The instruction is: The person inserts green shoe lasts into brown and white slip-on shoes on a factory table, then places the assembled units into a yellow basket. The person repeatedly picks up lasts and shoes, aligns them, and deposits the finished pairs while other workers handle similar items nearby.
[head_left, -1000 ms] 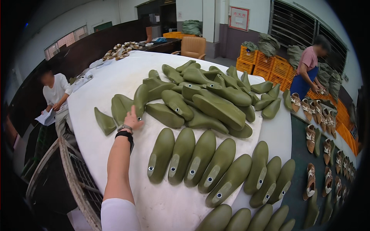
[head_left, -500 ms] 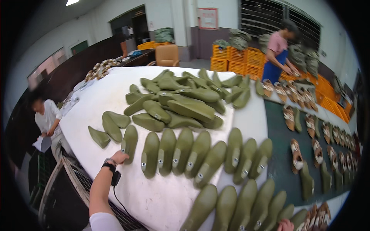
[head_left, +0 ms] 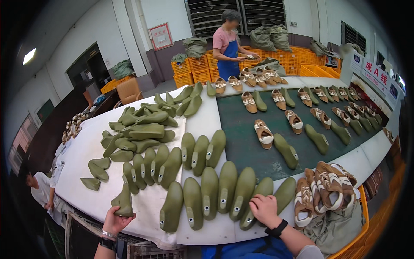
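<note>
A: From where I'm standing, 12 is dead ahead of the handler. Where's the last (head_left: 123, 200)?
B: At 7, by the near table edge, thin end up. Left hand (head_left: 116, 222) grasps its lower end, thumb and fingers on opposite sides. Can't tell if it touches the table.
A: Right hand (head_left: 265, 210)?
B: At 5, fingers curled over a second last (head_left: 264, 185). Can't tell if clamped or just resting.
A: Handling?
B: My read: stiff, solid plastic, some heft, not fragile. Smooth skin, could slip. I'd take the blocky heel end, not the tapered toe.
A: Surface?
B: White table (head_left: 79, 162), looks flat, some scuffs. Loose pile (head_left: 146, 131) of lasts at 9. Green belt (head_left: 235, 142) at 3, shoes (head_left: 264, 134) on it.
A: Room?
B: Worker (head_left: 228, 56) in blue apron at 12, orange crates (head_left: 181, 68) behind, tan chair (head_left: 128, 90) at 10.
</note>
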